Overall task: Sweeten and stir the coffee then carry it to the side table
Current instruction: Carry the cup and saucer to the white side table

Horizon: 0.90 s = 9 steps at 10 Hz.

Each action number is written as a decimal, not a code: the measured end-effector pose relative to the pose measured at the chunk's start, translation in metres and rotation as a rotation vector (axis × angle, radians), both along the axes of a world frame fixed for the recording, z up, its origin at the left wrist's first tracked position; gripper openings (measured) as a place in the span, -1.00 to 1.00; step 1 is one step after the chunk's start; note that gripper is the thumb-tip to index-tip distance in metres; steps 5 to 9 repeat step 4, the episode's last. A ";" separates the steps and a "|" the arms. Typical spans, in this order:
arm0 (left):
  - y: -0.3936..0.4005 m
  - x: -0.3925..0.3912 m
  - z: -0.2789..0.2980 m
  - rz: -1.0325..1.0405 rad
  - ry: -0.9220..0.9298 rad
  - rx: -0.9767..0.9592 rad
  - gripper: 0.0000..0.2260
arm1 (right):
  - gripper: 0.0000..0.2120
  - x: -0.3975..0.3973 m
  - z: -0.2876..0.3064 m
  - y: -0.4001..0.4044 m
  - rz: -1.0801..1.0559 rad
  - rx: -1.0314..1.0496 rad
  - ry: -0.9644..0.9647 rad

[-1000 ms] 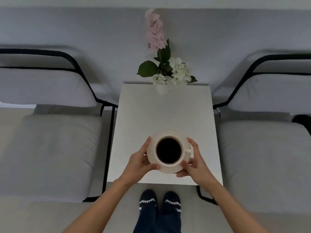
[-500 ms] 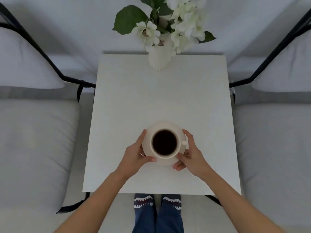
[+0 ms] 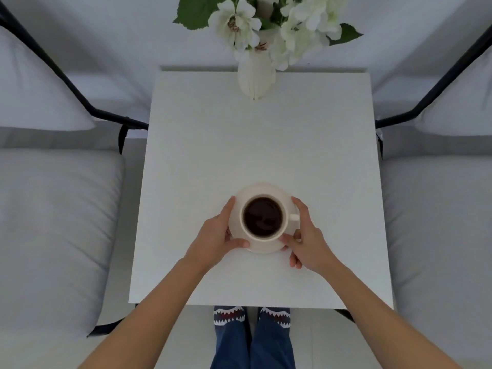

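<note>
Item: cream cup of black coffee, handle turned to the person's right, seated on a matching saucer. Location: near half of the white side table, roughly central across its width; whether the saucer rested on the tabletop or hung just above it could not be told.

Left hand: fingers wrapped round the saucer's left rim, thumb on its near edge.

Right hand: fingers closed on the right rim beside the handle, thumb on the near edge.

Also present: white vase of white flowers at the table's far edge; grey cushioned chairs on both sides; shark-mouth socks below the near edge.
</note>
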<state>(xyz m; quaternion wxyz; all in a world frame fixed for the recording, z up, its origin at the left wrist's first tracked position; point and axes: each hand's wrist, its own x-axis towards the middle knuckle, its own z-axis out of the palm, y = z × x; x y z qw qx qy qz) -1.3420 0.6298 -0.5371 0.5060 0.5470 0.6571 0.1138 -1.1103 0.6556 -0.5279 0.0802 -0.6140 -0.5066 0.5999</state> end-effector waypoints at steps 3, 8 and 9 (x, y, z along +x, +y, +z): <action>0.002 0.006 0.003 -0.141 0.229 0.042 -0.06 | -0.26 -0.004 -0.002 -0.002 0.012 0.023 -0.058; 0.001 0.009 0.007 -0.193 0.312 0.055 -0.06 | -0.23 -0.001 -0.002 -0.002 0.024 0.024 -0.038; 0.001 0.009 0.007 -0.193 0.312 0.055 -0.06 | -0.23 -0.001 -0.002 -0.002 0.024 0.024 -0.038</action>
